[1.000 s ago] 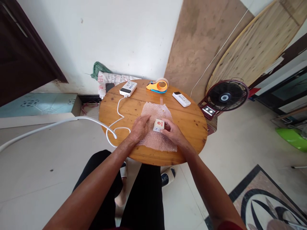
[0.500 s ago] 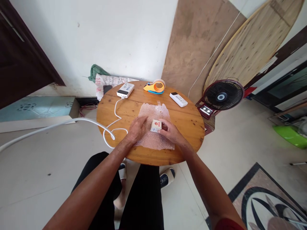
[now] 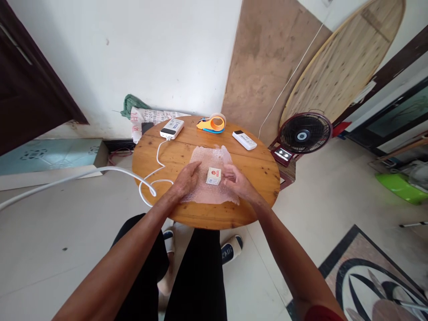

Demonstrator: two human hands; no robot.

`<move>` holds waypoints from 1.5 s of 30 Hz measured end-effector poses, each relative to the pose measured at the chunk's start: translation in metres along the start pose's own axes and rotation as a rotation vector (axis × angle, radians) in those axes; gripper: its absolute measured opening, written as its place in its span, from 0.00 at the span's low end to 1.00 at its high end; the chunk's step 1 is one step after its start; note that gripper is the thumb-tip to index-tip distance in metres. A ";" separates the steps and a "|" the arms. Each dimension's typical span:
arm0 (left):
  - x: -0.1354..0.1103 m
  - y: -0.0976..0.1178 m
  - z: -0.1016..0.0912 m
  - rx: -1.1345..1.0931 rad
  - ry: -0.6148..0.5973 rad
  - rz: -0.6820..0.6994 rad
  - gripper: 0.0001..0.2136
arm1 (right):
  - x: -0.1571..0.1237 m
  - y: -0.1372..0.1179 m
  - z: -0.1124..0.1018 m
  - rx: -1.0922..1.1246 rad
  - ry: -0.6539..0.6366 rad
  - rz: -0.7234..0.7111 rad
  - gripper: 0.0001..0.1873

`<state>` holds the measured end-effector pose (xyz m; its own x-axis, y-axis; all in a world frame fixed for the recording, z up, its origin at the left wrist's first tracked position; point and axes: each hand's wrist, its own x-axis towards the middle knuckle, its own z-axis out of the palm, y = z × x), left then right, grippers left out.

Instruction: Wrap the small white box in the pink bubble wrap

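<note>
A small whitish box with a red mark sits on a sheet of bubble wrap near the middle of the round wooden table. On the left edge of the wrap rests my left hand, fingers stretched out, apart from the box. My right hand is just right of the box, its fingers apart and a small gap between them and the box. Neither hand holds anything.
Behind the wrap on the table lie a yellow tape dispenser and two white power banks, one at right and one at left with a white cable plugged in. A fan stands beyond the table's right edge.
My right hand has let go of the box and drawn slightly to the right. The box stays on the wrap. The whole view has shifted a little.
</note>
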<state>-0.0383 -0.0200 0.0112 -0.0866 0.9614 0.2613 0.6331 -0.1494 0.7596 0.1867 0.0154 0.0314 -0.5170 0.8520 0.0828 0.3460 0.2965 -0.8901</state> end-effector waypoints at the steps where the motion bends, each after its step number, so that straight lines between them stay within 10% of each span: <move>1: -0.002 0.004 -0.004 0.007 -0.008 -0.009 0.26 | -0.004 -0.001 -0.003 -0.019 0.007 0.003 0.24; 7: -0.040 0.023 -0.029 0.180 -0.148 0.203 0.27 | -0.028 -0.022 -0.017 -0.122 -0.152 -0.078 0.14; 13: -0.073 0.019 -0.039 0.467 -0.275 0.336 0.31 | -0.048 -0.042 -0.015 -0.457 -0.302 -0.238 0.35; 16: -0.074 0.014 -0.038 0.488 -0.277 0.317 0.26 | -0.054 -0.041 -0.006 -0.578 -0.321 -0.303 0.31; 23: -0.071 0.009 -0.035 0.430 -0.159 0.370 0.10 | -0.061 -0.028 0.012 -0.671 -0.125 -0.311 0.10; 45: 0.006 0.035 -0.014 0.091 -0.081 0.180 0.04 | -0.015 -0.027 -0.017 -0.349 0.053 0.025 0.13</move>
<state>-0.0274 -0.0228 0.0477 0.0937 0.9372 0.3359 0.7002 -0.3019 0.6470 0.1986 0.0024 0.0620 -0.4668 0.8793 0.0946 0.6095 0.3974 -0.6860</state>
